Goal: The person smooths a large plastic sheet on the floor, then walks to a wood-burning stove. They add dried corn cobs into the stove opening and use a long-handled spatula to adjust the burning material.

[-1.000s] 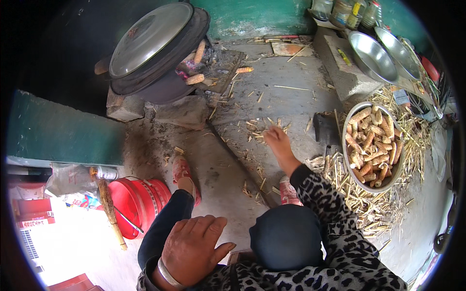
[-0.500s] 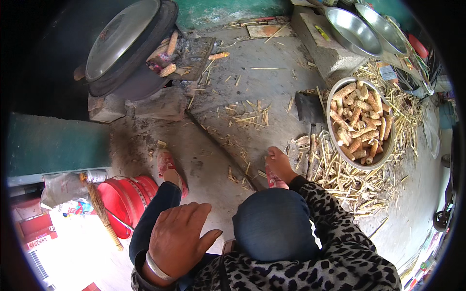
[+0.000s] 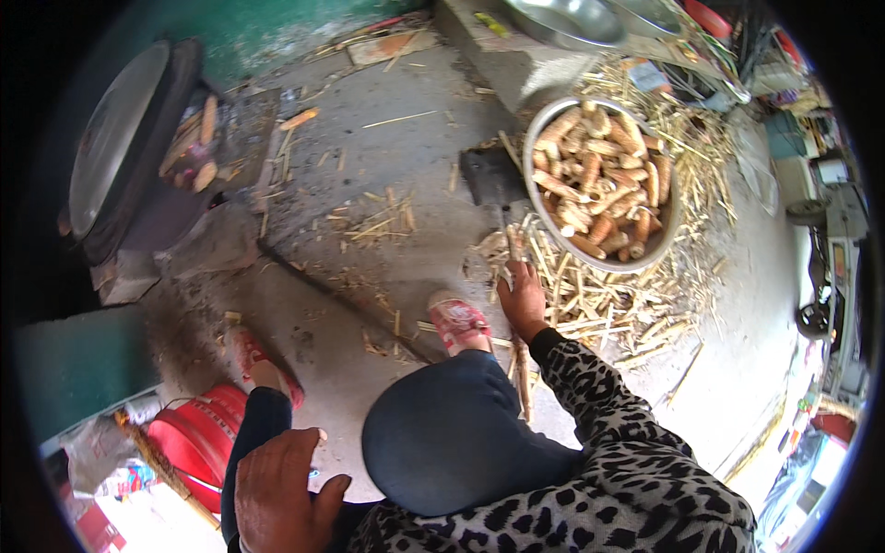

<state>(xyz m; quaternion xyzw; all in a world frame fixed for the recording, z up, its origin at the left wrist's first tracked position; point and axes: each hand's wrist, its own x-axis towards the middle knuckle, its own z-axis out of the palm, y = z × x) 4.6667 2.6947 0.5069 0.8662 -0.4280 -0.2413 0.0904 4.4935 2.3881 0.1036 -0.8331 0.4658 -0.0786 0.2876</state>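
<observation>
A fire shovel with a dark flat blade (image 3: 493, 177) lies on the floor, its thin wooden handle (image 3: 524, 382) running back toward me. My right hand (image 3: 524, 300) is down over that handle, fingers bent around it; its underside is hidden. Beside the blade stands a round metal basin (image 3: 537, 198) heaped with corn cobs (image 3: 599, 180). My left hand (image 3: 286, 488) is held above my left leg, fingers spread and holding nothing.
Broken dry stalks (image 3: 608, 313) litter the floor around the basin. At the far left a lidded wok (image 3: 120, 147) stands over a fire opening with cobs in it (image 3: 205, 175). A red bucket (image 3: 198, 438) is by my left leg. Metal bowls (image 3: 567, 20) sit on a ledge.
My view has swung to the right. My right hand has moved from beside my right shoe over to the shovel handle. My left hand stays open near my left leg.
</observation>
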